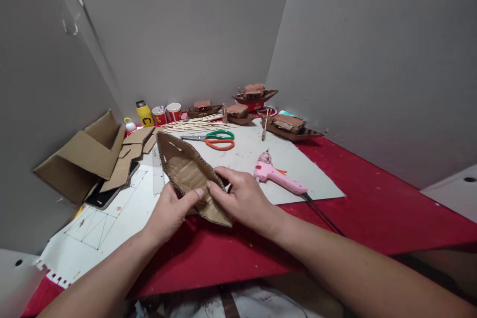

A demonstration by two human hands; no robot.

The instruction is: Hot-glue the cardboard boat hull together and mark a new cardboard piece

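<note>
Both hands are closed around a cardboard hull, held tilted over the near edge of the red surface [380, 208], the left hand [173, 211] pinching one side wall and the right hand [242, 196] the other, thumbs inside. The hull [186, 169] looks shaped already, its walls standing up and drawn to pointed ends, but its inside is bare, with none of the roofing seen on the model boats [292, 124] behind. Judging by those, the covering and fittings seem left undone, while the glue gun [278, 176] and scissors [219, 140] lie unheld.
</note>
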